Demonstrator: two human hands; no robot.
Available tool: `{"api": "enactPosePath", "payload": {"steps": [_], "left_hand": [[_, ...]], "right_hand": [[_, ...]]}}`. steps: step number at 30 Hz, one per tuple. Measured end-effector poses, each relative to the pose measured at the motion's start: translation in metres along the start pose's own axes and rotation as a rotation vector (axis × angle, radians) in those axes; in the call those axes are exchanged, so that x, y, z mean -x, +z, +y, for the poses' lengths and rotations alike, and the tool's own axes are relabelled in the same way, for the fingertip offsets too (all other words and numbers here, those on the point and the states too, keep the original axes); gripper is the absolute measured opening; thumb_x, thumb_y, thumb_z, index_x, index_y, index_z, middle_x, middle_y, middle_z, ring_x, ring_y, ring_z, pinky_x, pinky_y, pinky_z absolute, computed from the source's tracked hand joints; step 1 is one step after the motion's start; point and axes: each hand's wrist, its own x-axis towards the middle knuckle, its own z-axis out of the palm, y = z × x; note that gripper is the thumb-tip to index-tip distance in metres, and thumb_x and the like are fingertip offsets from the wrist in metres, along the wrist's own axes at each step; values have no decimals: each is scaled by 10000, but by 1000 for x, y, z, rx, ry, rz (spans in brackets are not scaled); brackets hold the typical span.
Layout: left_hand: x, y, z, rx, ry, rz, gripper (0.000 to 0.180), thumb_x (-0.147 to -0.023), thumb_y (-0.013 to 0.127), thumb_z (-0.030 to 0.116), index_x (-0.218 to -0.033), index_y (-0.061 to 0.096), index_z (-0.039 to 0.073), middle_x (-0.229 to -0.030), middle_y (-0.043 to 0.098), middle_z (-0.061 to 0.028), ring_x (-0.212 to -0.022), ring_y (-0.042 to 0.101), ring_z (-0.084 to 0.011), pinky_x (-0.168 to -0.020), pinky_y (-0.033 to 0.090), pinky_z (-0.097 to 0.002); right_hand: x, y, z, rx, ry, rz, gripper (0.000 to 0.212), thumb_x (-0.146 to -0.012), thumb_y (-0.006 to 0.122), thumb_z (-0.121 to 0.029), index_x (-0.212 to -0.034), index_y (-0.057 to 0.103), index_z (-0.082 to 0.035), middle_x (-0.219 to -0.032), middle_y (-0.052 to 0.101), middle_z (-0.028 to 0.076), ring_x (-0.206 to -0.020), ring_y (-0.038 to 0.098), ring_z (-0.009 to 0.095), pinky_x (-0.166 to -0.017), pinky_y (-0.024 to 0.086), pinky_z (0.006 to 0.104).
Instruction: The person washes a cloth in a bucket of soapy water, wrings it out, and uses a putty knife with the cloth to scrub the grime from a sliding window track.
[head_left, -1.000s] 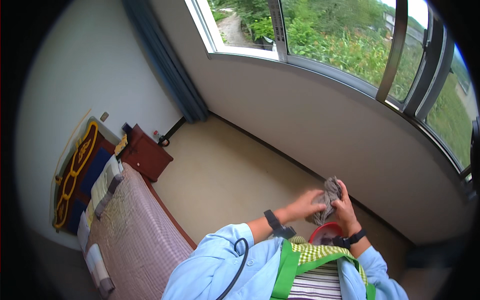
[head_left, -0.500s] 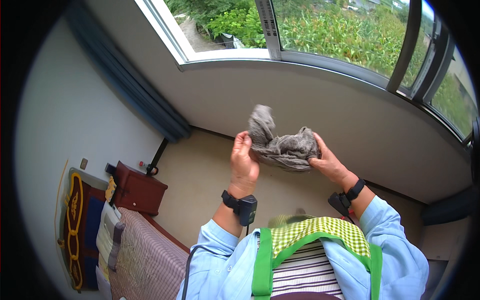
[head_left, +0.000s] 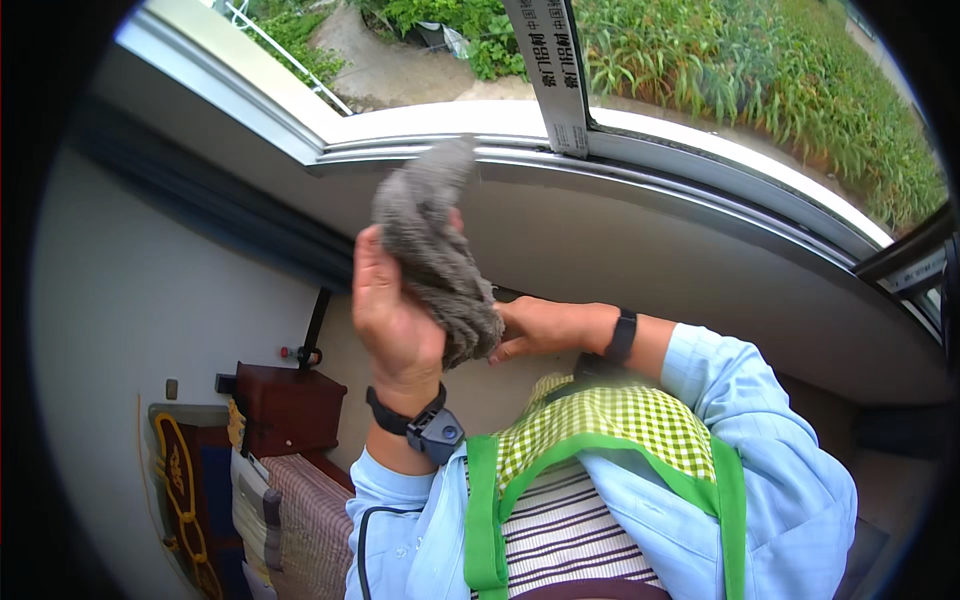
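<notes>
A crumpled grey cloth (head_left: 440,275) hangs in the air in front of the wall, just below the window sill. My left hand (head_left: 395,320) grips its left side, and one fingertip shows past the cloth's far edge. At the cloth's lower right end, my right hand (head_left: 545,325) holds on, its fingers partly hidden behind the fabric. The upper end of the cloth sticks up in a blurred tip that overlaps the window frame from my view. Both wrists wear black straps, the left one with a small box.
Ahead is a sliding window with a pale sill (head_left: 420,125) and a metal upright (head_left: 555,80). A dark blue curtain (head_left: 210,200) hangs at the left. Lower left stand a reddish-brown cabinet (head_left: 290,405) and a bed with a striped cover (head_left: 305,505).
The cloth has moved left and up toward the window and now stands more upright. My right hand has swung left across my front, closer to my left hand. The window looks nearer.
</notes>
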Motion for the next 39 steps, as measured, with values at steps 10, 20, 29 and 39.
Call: {"api": "enactPosePath", "payload": {"steps": [10,20,29,39], "left_hand": [[-109,-106,35,-921,480,60,192,-1046,448,147,-1181,521,32,-1168,586,-139,-1075,551,-217,-1007,422,-375],[-188,-101,-8,-1186,517,-1163,109,-831,627,-36,-914,572,7,-780,599,-141,-625,584,-324,-583,479,-381],[-201,-27,-77,-659,421,-1552,94,-866,566,-31,-950,549,8,-942,594,-165,-853,598,-369,-938,494,-411],[-203,20,-91,-819,175,-1598,512,-715,837,236,-1119,579,56,-1000,652,-132,-733,637,-325,-630,506,-336]], "right_hand": [[41,-94,-39,114,149,508,347,-830,642,-116,-1146,523,-35,-868,630,142,-720,600,274,-702,491,354],[96,-39,-89,506,705,1092,460,-683,730,-10,-1106,551,-33,-968,628,141,-875,644,305,-777,516,353],[148,-7,-113,370,1019,1359,281,-756,706,43,-982,553,-25,-853,579,24,-785,577,113,-704,459,267],[243,-28,-117,33,478,1636,328,-818,585,76,-1117,552,-53,-1033,541,-14,-979,529,69,-906,419,213]]}}
